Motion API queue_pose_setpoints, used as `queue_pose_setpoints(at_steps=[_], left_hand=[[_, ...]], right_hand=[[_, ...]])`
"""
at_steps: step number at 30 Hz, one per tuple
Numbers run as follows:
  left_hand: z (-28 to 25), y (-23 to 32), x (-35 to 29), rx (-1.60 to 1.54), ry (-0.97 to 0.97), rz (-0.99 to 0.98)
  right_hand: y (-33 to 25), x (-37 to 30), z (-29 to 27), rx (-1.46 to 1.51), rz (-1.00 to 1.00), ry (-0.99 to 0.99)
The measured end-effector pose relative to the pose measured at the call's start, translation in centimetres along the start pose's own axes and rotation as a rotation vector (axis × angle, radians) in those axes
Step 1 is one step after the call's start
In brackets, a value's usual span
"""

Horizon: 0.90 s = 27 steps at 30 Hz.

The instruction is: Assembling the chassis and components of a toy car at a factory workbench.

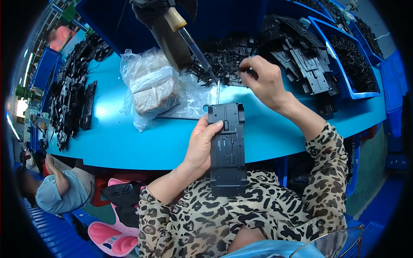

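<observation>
Head view, and the left hand has a firm grip: thumb pressed on the face of a long black panel, fingers tucked behind its left edge. That panel stands lengthwise in front of the body, its upper end over the table. Across to the right hand, raised above the tabletop, forearm slanting in from the lower right, wrist bent, fingers curled toward the thumb beside a heap of small black parts; whether anything is pinched there, I cannot tell.

Now the surroundings, far left: a co-worker in a light blue top sits below a row of black parts on the blue table. Moving along, a plastic-wrapped block, then a hanging tool with a pale collar, its metal shaft slanting down toward the tabletop. On the right, stacked dark panels, a blue bin full of small black pieces, and green floor beyond the table.
</observation>
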<state>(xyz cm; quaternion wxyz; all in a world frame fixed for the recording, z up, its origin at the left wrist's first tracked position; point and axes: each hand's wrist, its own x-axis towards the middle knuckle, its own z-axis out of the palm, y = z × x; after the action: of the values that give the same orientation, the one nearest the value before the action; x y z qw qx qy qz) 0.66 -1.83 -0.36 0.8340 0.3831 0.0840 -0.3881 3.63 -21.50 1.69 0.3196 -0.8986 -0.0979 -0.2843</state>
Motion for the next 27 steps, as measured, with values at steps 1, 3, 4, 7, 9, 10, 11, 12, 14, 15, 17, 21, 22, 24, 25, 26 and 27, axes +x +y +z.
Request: queue_pose_setpoints(at_steps=[1,3,4,7,9,10,11,12,14,15,17,21,22,24,25,26,27], left_hand=[[0.1,-0.1,0.1,-0.003,0.011,0.014],[0.0,-0.2,0.3,0.015,0.002,0.021],[-0.2,-0.4,0.4,0.005,0.005,0.046],[0.3,-0.7,0.5,0.011,-0.035,0.096],[0.2,-0.8,0.5,0.06,-0.032,0.113],[0.2,-0.9,0.5,0.111,-0.034,0.13],[0.3,-1.0,0.4,0.102,-0.05,0.136],[0.3,-1.1,0.3,0.124,-0.063,0.136],[0.2,-1.2,0.3,0.157,-0.068,0.15],[0.3,-1.2,0.3,0.155,-0.064,0.15],[0.5,-1.0,0.2,0.153,-0.064,0.135],[0.6,-1.3,0.1,0.104,-0.052,0.166],[0.6,-1.2,0.0,0.113,-0.075,0.139],[0.6,-1.1,0.0,0.139,-0.054,0.126],[0.5,-1.0,0.1,0.134,-0.046,0.126],[0.4,-1.1,0.2,0.137,-0.071,0.132],[0.3,-1.1,0.2,0.139,-0.095,0.138]], right_hand=[[-0.3,-0.4,0.0,0.008,-0.15,0.042],[-1.0,-1.2,-0.5,-0.027,-0.353,0.057],[-1.1,-1.7,-0.7,-0.061,-0.428,0.002],[-1.6,-3.5,-1.2,-0.128,-0.466,-0.173],[-2.5,-4.5,-1.2,-0.135,-0.386,-0.282],[-2.6,-4.8,-1.0,-0.131,-0.386,-0.284],[-2.7,-5.0,-0.8,-0.023,-0.335,-0.291],[-2.8,-5.1,-0.6,0.085,-0.283,-0.298],[-3.4,-4.5,-1.6,0.171,-0.173,-0.38],[-3.8,-4.3,-2.0,0.245,-0.066,-0.456],[-4.7,-3.9,-2.6,0.306,0.105,-0.563],[-4.7,-5.4,-1.3,0.34,0.099,-0.39],[-4.7,-5.4,-1.4,0.443,0.215,-0.379],[-4.8,-5.0,-1.6,0.732,0.585,-0.403],[-4.9,-4.4,-2.2,0.905,0.702,-0.436],[-4.8,-4.0,-2.6,1.076,0.821,-0.463],[-4.5,-4.0,-2.4,1.165,0.837,-0.478]])
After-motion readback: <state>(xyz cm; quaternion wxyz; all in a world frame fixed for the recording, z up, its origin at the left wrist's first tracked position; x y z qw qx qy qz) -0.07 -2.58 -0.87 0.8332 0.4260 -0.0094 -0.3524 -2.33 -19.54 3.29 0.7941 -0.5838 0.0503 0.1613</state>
